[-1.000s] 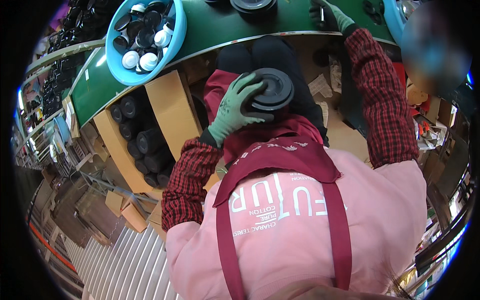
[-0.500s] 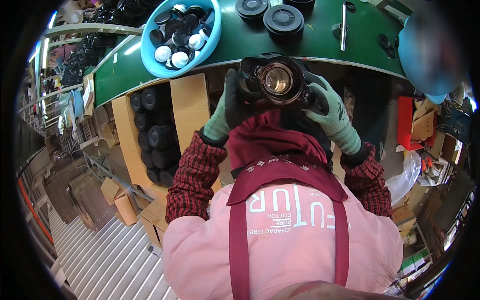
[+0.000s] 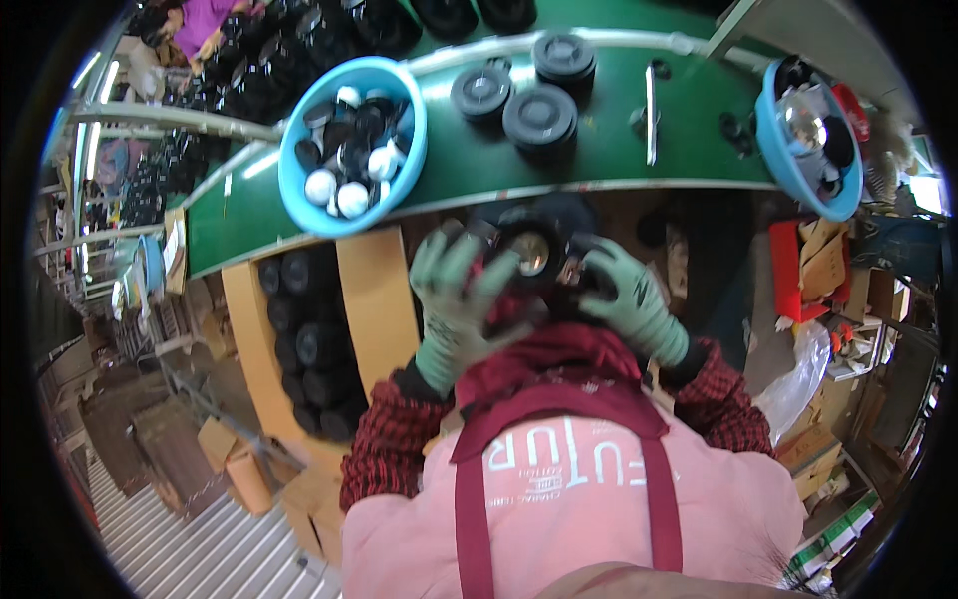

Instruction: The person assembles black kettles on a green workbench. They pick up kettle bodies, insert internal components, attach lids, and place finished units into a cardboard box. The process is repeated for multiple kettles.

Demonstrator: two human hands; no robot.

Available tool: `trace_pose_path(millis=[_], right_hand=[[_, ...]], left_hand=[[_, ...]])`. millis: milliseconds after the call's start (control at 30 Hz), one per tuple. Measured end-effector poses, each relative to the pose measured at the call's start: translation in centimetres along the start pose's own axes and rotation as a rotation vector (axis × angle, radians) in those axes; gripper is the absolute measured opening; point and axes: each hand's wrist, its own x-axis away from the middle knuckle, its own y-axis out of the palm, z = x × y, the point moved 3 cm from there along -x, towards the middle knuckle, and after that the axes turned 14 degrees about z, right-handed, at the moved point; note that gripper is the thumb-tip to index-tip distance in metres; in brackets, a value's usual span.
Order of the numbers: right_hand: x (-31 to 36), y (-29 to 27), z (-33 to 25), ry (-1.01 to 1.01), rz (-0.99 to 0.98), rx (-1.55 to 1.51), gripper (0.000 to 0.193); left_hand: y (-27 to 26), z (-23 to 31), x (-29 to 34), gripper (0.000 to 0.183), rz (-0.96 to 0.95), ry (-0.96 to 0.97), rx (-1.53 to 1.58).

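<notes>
In front of the maroon apron I see a dark, glossy jug (image 3: 532, 255) with a round neck and a shiny inside, low beside the green bench's near edge. My right hand (image 3: 634, 304), in a green and black work glove, curls its fingers round the jug's right side. On the left, my gloved left hand (image 3: 454, 299) has its fingers spread at the jug's near left, somewhat smeared by motion. Its dark fingertips overlap the jug, and whether they touch it is unclear. The jug's lower part is hidden by hands and apron.
A blue basin (image 3: 291, 185) of black and white lids stands on the green bench (image 3: 609, 172). Stacked dark discs (image 3: 540, 115) and a metal rod (image 3: 652, 120) lie beyond. Another blue basin (image 3: 841, 208) is right. Below are an open carton (image 3: 374, 299) of black cylinders and a red box (image 3: 784, 270).
My left hand has come off the jug's left side and spread its fingers. The jug and right hand are lower, nearer the apron. The view has shifted, showing more of the bench.
</notes>
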Motion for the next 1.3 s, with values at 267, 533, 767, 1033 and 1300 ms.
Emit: trace_pose_path(millis=[267, 533, 767, 1033, 1300], right_hand=[[-0.4, -2.0, 0.5, 0.008, 0.069, -0.13, 0.045], [-5.9, 1.9, -0.3, 0.096, 0.247, -0.295, 0.042], [-11.6, 10.5, 3.5, 0.001, 0.267, 0.028, 0.044], [-12.5, 11.3, 4.5, 0.042, 0.169, 0.106, 0.043], [-14.0, 9.9, -3.7, -0.16, 0.268, 0.295, 0.079]], left_hand=[[1.7, -1.5, -3.1, 0.069, -0.154, 0.03, 0.3], [7.1, -33.3, -1.8, 0.089, -0.194, -0.887, -0.316], [11.3, -33.0, -5.9, 0.072, -0.438, -0.813, -0.497], [3.9, -26.8, -3.9, 0.062, 0.229, -0.79, 0.201], [5.7, -23.8, -0.2, 0.058, 0.496, -0.831, 0.168]])
